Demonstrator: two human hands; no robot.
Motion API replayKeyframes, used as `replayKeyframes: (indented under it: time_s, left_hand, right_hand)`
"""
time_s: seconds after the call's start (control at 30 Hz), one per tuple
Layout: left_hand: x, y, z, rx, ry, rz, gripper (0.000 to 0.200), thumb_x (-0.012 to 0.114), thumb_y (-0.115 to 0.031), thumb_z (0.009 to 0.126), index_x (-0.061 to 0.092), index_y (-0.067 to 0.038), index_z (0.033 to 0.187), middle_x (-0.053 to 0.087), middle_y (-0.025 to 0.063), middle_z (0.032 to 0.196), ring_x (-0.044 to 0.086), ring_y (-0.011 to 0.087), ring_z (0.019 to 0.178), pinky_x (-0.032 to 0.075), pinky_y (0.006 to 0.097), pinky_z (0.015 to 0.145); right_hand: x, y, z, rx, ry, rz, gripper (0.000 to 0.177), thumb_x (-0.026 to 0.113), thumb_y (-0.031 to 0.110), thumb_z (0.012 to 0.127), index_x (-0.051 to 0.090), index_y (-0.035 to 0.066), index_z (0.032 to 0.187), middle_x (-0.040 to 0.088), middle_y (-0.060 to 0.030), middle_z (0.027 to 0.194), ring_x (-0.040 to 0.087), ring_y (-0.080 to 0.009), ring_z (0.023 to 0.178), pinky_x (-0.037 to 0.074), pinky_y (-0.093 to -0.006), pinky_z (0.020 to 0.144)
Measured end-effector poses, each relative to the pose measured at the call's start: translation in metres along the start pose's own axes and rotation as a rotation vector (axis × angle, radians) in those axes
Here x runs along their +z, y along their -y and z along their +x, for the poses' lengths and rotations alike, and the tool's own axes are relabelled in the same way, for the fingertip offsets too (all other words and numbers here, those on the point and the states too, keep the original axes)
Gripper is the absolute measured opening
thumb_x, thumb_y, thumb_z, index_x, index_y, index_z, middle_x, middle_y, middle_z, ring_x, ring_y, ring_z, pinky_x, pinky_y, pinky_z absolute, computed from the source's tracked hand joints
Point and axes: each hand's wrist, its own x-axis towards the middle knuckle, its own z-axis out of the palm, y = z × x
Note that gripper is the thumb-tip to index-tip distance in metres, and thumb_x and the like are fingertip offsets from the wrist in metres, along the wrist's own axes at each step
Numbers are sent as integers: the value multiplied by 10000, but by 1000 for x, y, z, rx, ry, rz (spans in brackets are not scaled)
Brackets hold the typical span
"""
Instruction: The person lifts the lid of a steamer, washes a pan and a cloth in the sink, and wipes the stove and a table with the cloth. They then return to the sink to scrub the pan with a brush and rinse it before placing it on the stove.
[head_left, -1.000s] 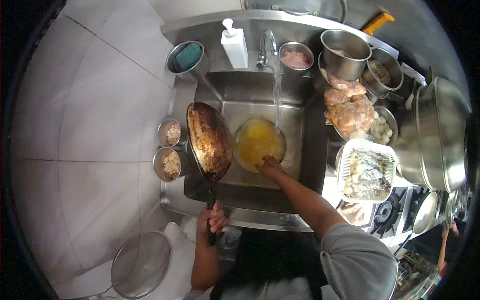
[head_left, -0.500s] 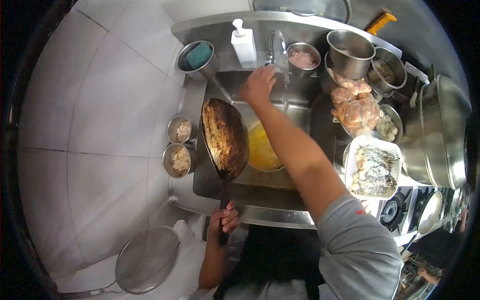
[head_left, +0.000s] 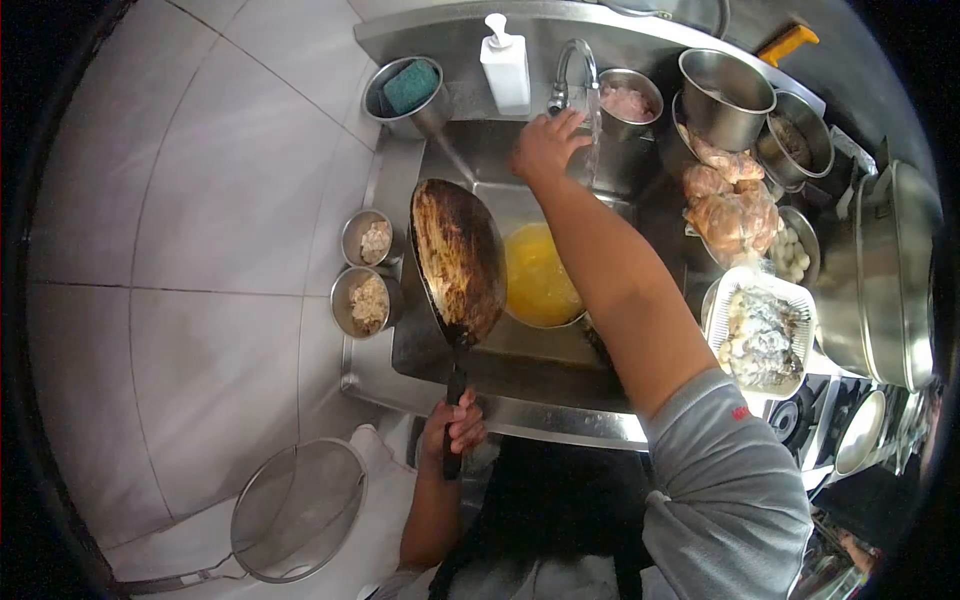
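Observation:
My left hand (head_left: pixel 455 430) is wrapped round the black handle of a wok (head_left: pixel 455 265), tilted on its side over the left of the sink with its scorched underside showing. At the back of the sink, my right hand (head_left: pixel 548 145) reaches up to the base of the tap (head_left: pixel 573 75), fingers apart with the fingertips right at its lower part. A thin stream of water (head_left: pixel 595 140) falls from the spout, beside those fingers. Beside the wok, a round vessel of yellow liquid (head_left: pixel 540 275) sits in the sink (head_left: pixel 490 385), partly covered by the wok and my right forearm.
A white pump bottle (head_left: pixel 507 75) and a metal pot with a green scouring pad (head_left: pixel 411 86) stand behind the sink. Two small bowls (head_left: pixel 366 301) line the left edge. Raw poultry (head_left: pixel 735 220), a white basket (head_left: pixel 760 335) and steel pots (head_left: pixel 727 95) crowd the right. A strainer (head_left: pixel 300 510) lies lower left.
The view has shifted slightly, so the sink and its surroundings sit a little differently. My right hand's fingers are more spread beside the tap. My left hand still grips the wok, with its underside still showing.

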Motion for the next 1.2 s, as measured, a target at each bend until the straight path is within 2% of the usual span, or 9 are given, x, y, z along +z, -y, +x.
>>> replayKeyframes:
  time_s: [0.53,0.8,0.83,0.9,1.2]
  left_hand:
    - [-3,0,3,54,-19,18,101,485,-60,845,462,-66,942,457,-6,516,425,104,339,337,244,380]
    - [-5,-3,2,34,8,46,102,484,-75,847,460,-67,945,462,-11,519,431,95,336,348,244,379]
    - [-4,-3,2,31,8,48,102,484,-75,847,460,-67,945,462,-11,519,431,95,336,348,244,379]
    - [-2,-3,3,45,15,71,94,469,-71,849,456,-66,943,459,-10,523,429,95,340,351,244,380]
    - [1,1,1,36,12,36,90,461,-63,846,451,-63,936,451,-10,526,424,90,348,346,241,351]
  right_hand:
    - [-3,3,5,23,85,-2,538,516,304,876,432,-5,1309,131,-293,1485,90,-444,1384,245,-646,980]
    - [21,3,14,51,0,71,427,469,239,912,478,13,1274,125,-270,1494,100,-405,1393,229,-699,951]
    - [26,2,17,54,0,72,427,469,239,912,478,13,1274,125,-270,1494,100,-405,1393,229,-699,951]
    - [31,1,20,31,-6,98,530,594,264,798,480,-24,1229,97,-296,1487,14,-465,1385,217,-740,928]
    - [25,5,14,45,2,73,494,560,268,827,488,-12,1228,94,-299,1486,18,-468,1383,207,-745,927]
